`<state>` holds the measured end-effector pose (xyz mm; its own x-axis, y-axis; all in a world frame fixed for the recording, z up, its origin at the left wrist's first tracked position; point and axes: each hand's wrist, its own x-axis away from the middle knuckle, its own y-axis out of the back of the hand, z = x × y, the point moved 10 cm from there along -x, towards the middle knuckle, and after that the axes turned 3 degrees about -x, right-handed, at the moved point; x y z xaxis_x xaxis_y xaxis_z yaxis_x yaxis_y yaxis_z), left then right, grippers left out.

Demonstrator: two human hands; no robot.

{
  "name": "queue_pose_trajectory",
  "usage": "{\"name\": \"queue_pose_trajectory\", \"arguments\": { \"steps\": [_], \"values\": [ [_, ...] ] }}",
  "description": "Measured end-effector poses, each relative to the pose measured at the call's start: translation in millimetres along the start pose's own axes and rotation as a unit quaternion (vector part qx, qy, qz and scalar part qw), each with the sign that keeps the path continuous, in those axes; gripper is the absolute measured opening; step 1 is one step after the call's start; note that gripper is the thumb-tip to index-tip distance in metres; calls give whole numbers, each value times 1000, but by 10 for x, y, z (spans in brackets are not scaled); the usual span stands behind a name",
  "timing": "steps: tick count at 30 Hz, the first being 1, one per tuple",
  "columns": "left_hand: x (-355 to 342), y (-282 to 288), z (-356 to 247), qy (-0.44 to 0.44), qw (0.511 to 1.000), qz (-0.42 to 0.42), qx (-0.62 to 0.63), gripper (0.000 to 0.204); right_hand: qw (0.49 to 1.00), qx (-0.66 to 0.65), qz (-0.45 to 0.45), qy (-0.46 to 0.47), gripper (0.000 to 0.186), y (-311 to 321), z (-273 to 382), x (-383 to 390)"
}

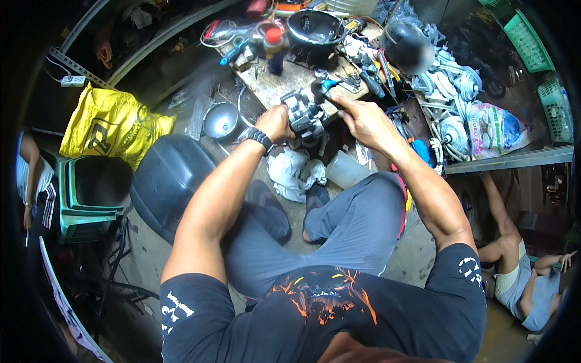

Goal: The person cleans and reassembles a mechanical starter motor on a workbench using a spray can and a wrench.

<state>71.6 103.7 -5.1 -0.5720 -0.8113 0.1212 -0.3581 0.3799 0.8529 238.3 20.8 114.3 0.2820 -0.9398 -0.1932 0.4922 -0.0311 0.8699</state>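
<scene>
My left hand, with a dark watch on the wrist, is closed around the side of a grey metal machine part. The part has several blocky projections and is held at the near edge of the workbench. My right hand is closed, its fingers curled, just right of the part. A blue-and-black tool shows at its fingertips, over the part's upper right; its kind is unclear. Below the part a crumpled white rag lies beside a whitish plastic container on the floor between my feet.
The wooden bench carries a red-capped bottle, a black round pan and scattered hand tools. White parts crowd the right shelf. A yellow sack, metal bowl and black seat-like object are left. People sit at both sides.
</scene>
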Motion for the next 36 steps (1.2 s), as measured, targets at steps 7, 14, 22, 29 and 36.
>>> {"name": "queue_pose_trajectory", "arguments": {
  "steps": [7, 14, 22, 29, 36],
  "values": [
    [46, 99, -39, 5, 1000, -5, -10, 44, 995, -25, -95, 32, 43, 310, 494, 59],
    [71, 30, 69, 31, 999, 23, -12, 48, 982, -30, -158, 94, 46, 543, 726, 20],
    [43, -49, 164, 23, 1000, 12, -13, 47, 992, -32, -97, 76, 46, 354, 578, -1],
    [-54, -5, 50, 1, 1000, 8, -13, 48, 1000, 16, 8, 12, 44, -20, 217, -34],
    [-38, -65, 15, -9, 1000, 16, 2, 53, 996, 20, 72, -54, 45, -141, 149, 122]
  ]
}}
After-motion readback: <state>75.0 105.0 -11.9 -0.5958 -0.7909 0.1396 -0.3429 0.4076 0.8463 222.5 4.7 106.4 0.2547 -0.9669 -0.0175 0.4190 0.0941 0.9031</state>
